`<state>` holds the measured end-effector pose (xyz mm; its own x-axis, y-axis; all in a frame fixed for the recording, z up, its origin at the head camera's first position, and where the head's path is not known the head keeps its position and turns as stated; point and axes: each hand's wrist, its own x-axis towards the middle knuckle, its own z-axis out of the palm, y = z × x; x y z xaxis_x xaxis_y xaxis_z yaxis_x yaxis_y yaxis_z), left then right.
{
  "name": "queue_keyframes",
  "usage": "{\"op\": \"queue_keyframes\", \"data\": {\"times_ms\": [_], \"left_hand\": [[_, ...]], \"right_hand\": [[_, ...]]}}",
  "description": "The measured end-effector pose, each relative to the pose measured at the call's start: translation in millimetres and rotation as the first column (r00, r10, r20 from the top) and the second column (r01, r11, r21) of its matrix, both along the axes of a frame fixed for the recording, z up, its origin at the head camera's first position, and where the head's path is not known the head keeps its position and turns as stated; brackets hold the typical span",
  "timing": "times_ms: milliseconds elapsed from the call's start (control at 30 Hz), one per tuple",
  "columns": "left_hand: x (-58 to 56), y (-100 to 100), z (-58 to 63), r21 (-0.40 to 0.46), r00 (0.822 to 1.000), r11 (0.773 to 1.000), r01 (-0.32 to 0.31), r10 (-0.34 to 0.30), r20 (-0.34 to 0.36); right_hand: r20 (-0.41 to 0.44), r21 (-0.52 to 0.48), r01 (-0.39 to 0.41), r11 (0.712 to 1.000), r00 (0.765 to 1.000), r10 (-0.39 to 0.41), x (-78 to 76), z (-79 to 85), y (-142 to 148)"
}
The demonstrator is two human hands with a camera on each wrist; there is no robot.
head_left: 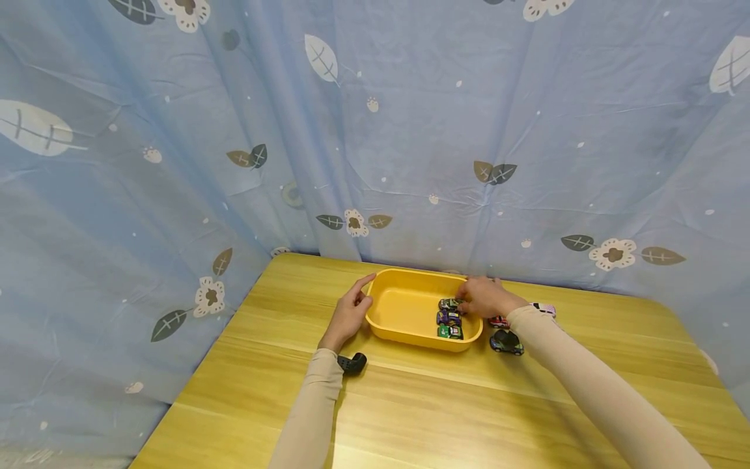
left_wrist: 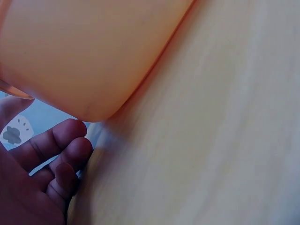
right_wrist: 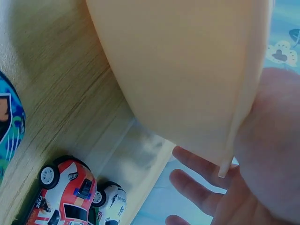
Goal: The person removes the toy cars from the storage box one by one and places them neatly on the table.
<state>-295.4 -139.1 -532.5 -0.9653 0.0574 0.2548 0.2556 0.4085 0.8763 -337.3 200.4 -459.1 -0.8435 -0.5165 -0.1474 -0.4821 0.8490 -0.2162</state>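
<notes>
Closest to the head camera: left sleeve and right sleeve, both pale, stretched over a wood-patterned table toward a yellow tray. Inside the tray, near its right end and lined up side by side: green car, purple car, dark green car. Left hand at the left end, thumb and forefinger loosely parted by the rim. Right hand over the right end, fingertips at the dark green car; cannot tell whether pinching it or merely touching. Just right of the tray: dark car, red car, pale car.

From the left wrist: smooth tray corner above half-curled fingers, no firm grip visible. Probably light, stiff plastic, apt to slide; best steadied by the rim.

From the right wrist: outer end wall, fingers spread beyond it, red car and pale car close together on the table. Likely light and hard-shelled, wheels ready to roll; pinch across both sides, above the wheels, and set down gently.
</notes>
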Motion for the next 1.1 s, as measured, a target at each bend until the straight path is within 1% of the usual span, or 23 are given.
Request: {"op": "queue_keyframes", "data": {"times_ms": [167,333,633,800,1100], "left_hand": [[0.0,0,-0.6,0.003,1.000,1.000,0.003,-0.003,0.008],[-1.4,0,-2.4,0.009,1.000,1.000,0.012,-0.012,0.008],[-1.9,-1,-1.1,0.003,1.000,1.000,0.017,-0.017,0.013],[-2.6,-1,-0.7,-0.003,1.000,1.000,0.017,-0.017,0.005],[-1.4,-1,-1.5,0.008,1.000,1.000,0.010,-0.010,-0.002]], "right_hand": [[-0.035,0.006,0.003,1.000,0.999,-0.002,2.3,1.3,0],[-0.065,-0.015,0.008,1.000,0.998,-0.009,4.8,4.4,1],[-0.064,-0.071,-0.020,0.997,0.998,0.016,10.3,20.1,2],[-0.068,-0.077,-0.022,0.997,0.998,0.017,13.0,28.4,5],[-0.075,-0.113,-0.036,0.993,0.997,0.028,16.2,39.5,21]]}}
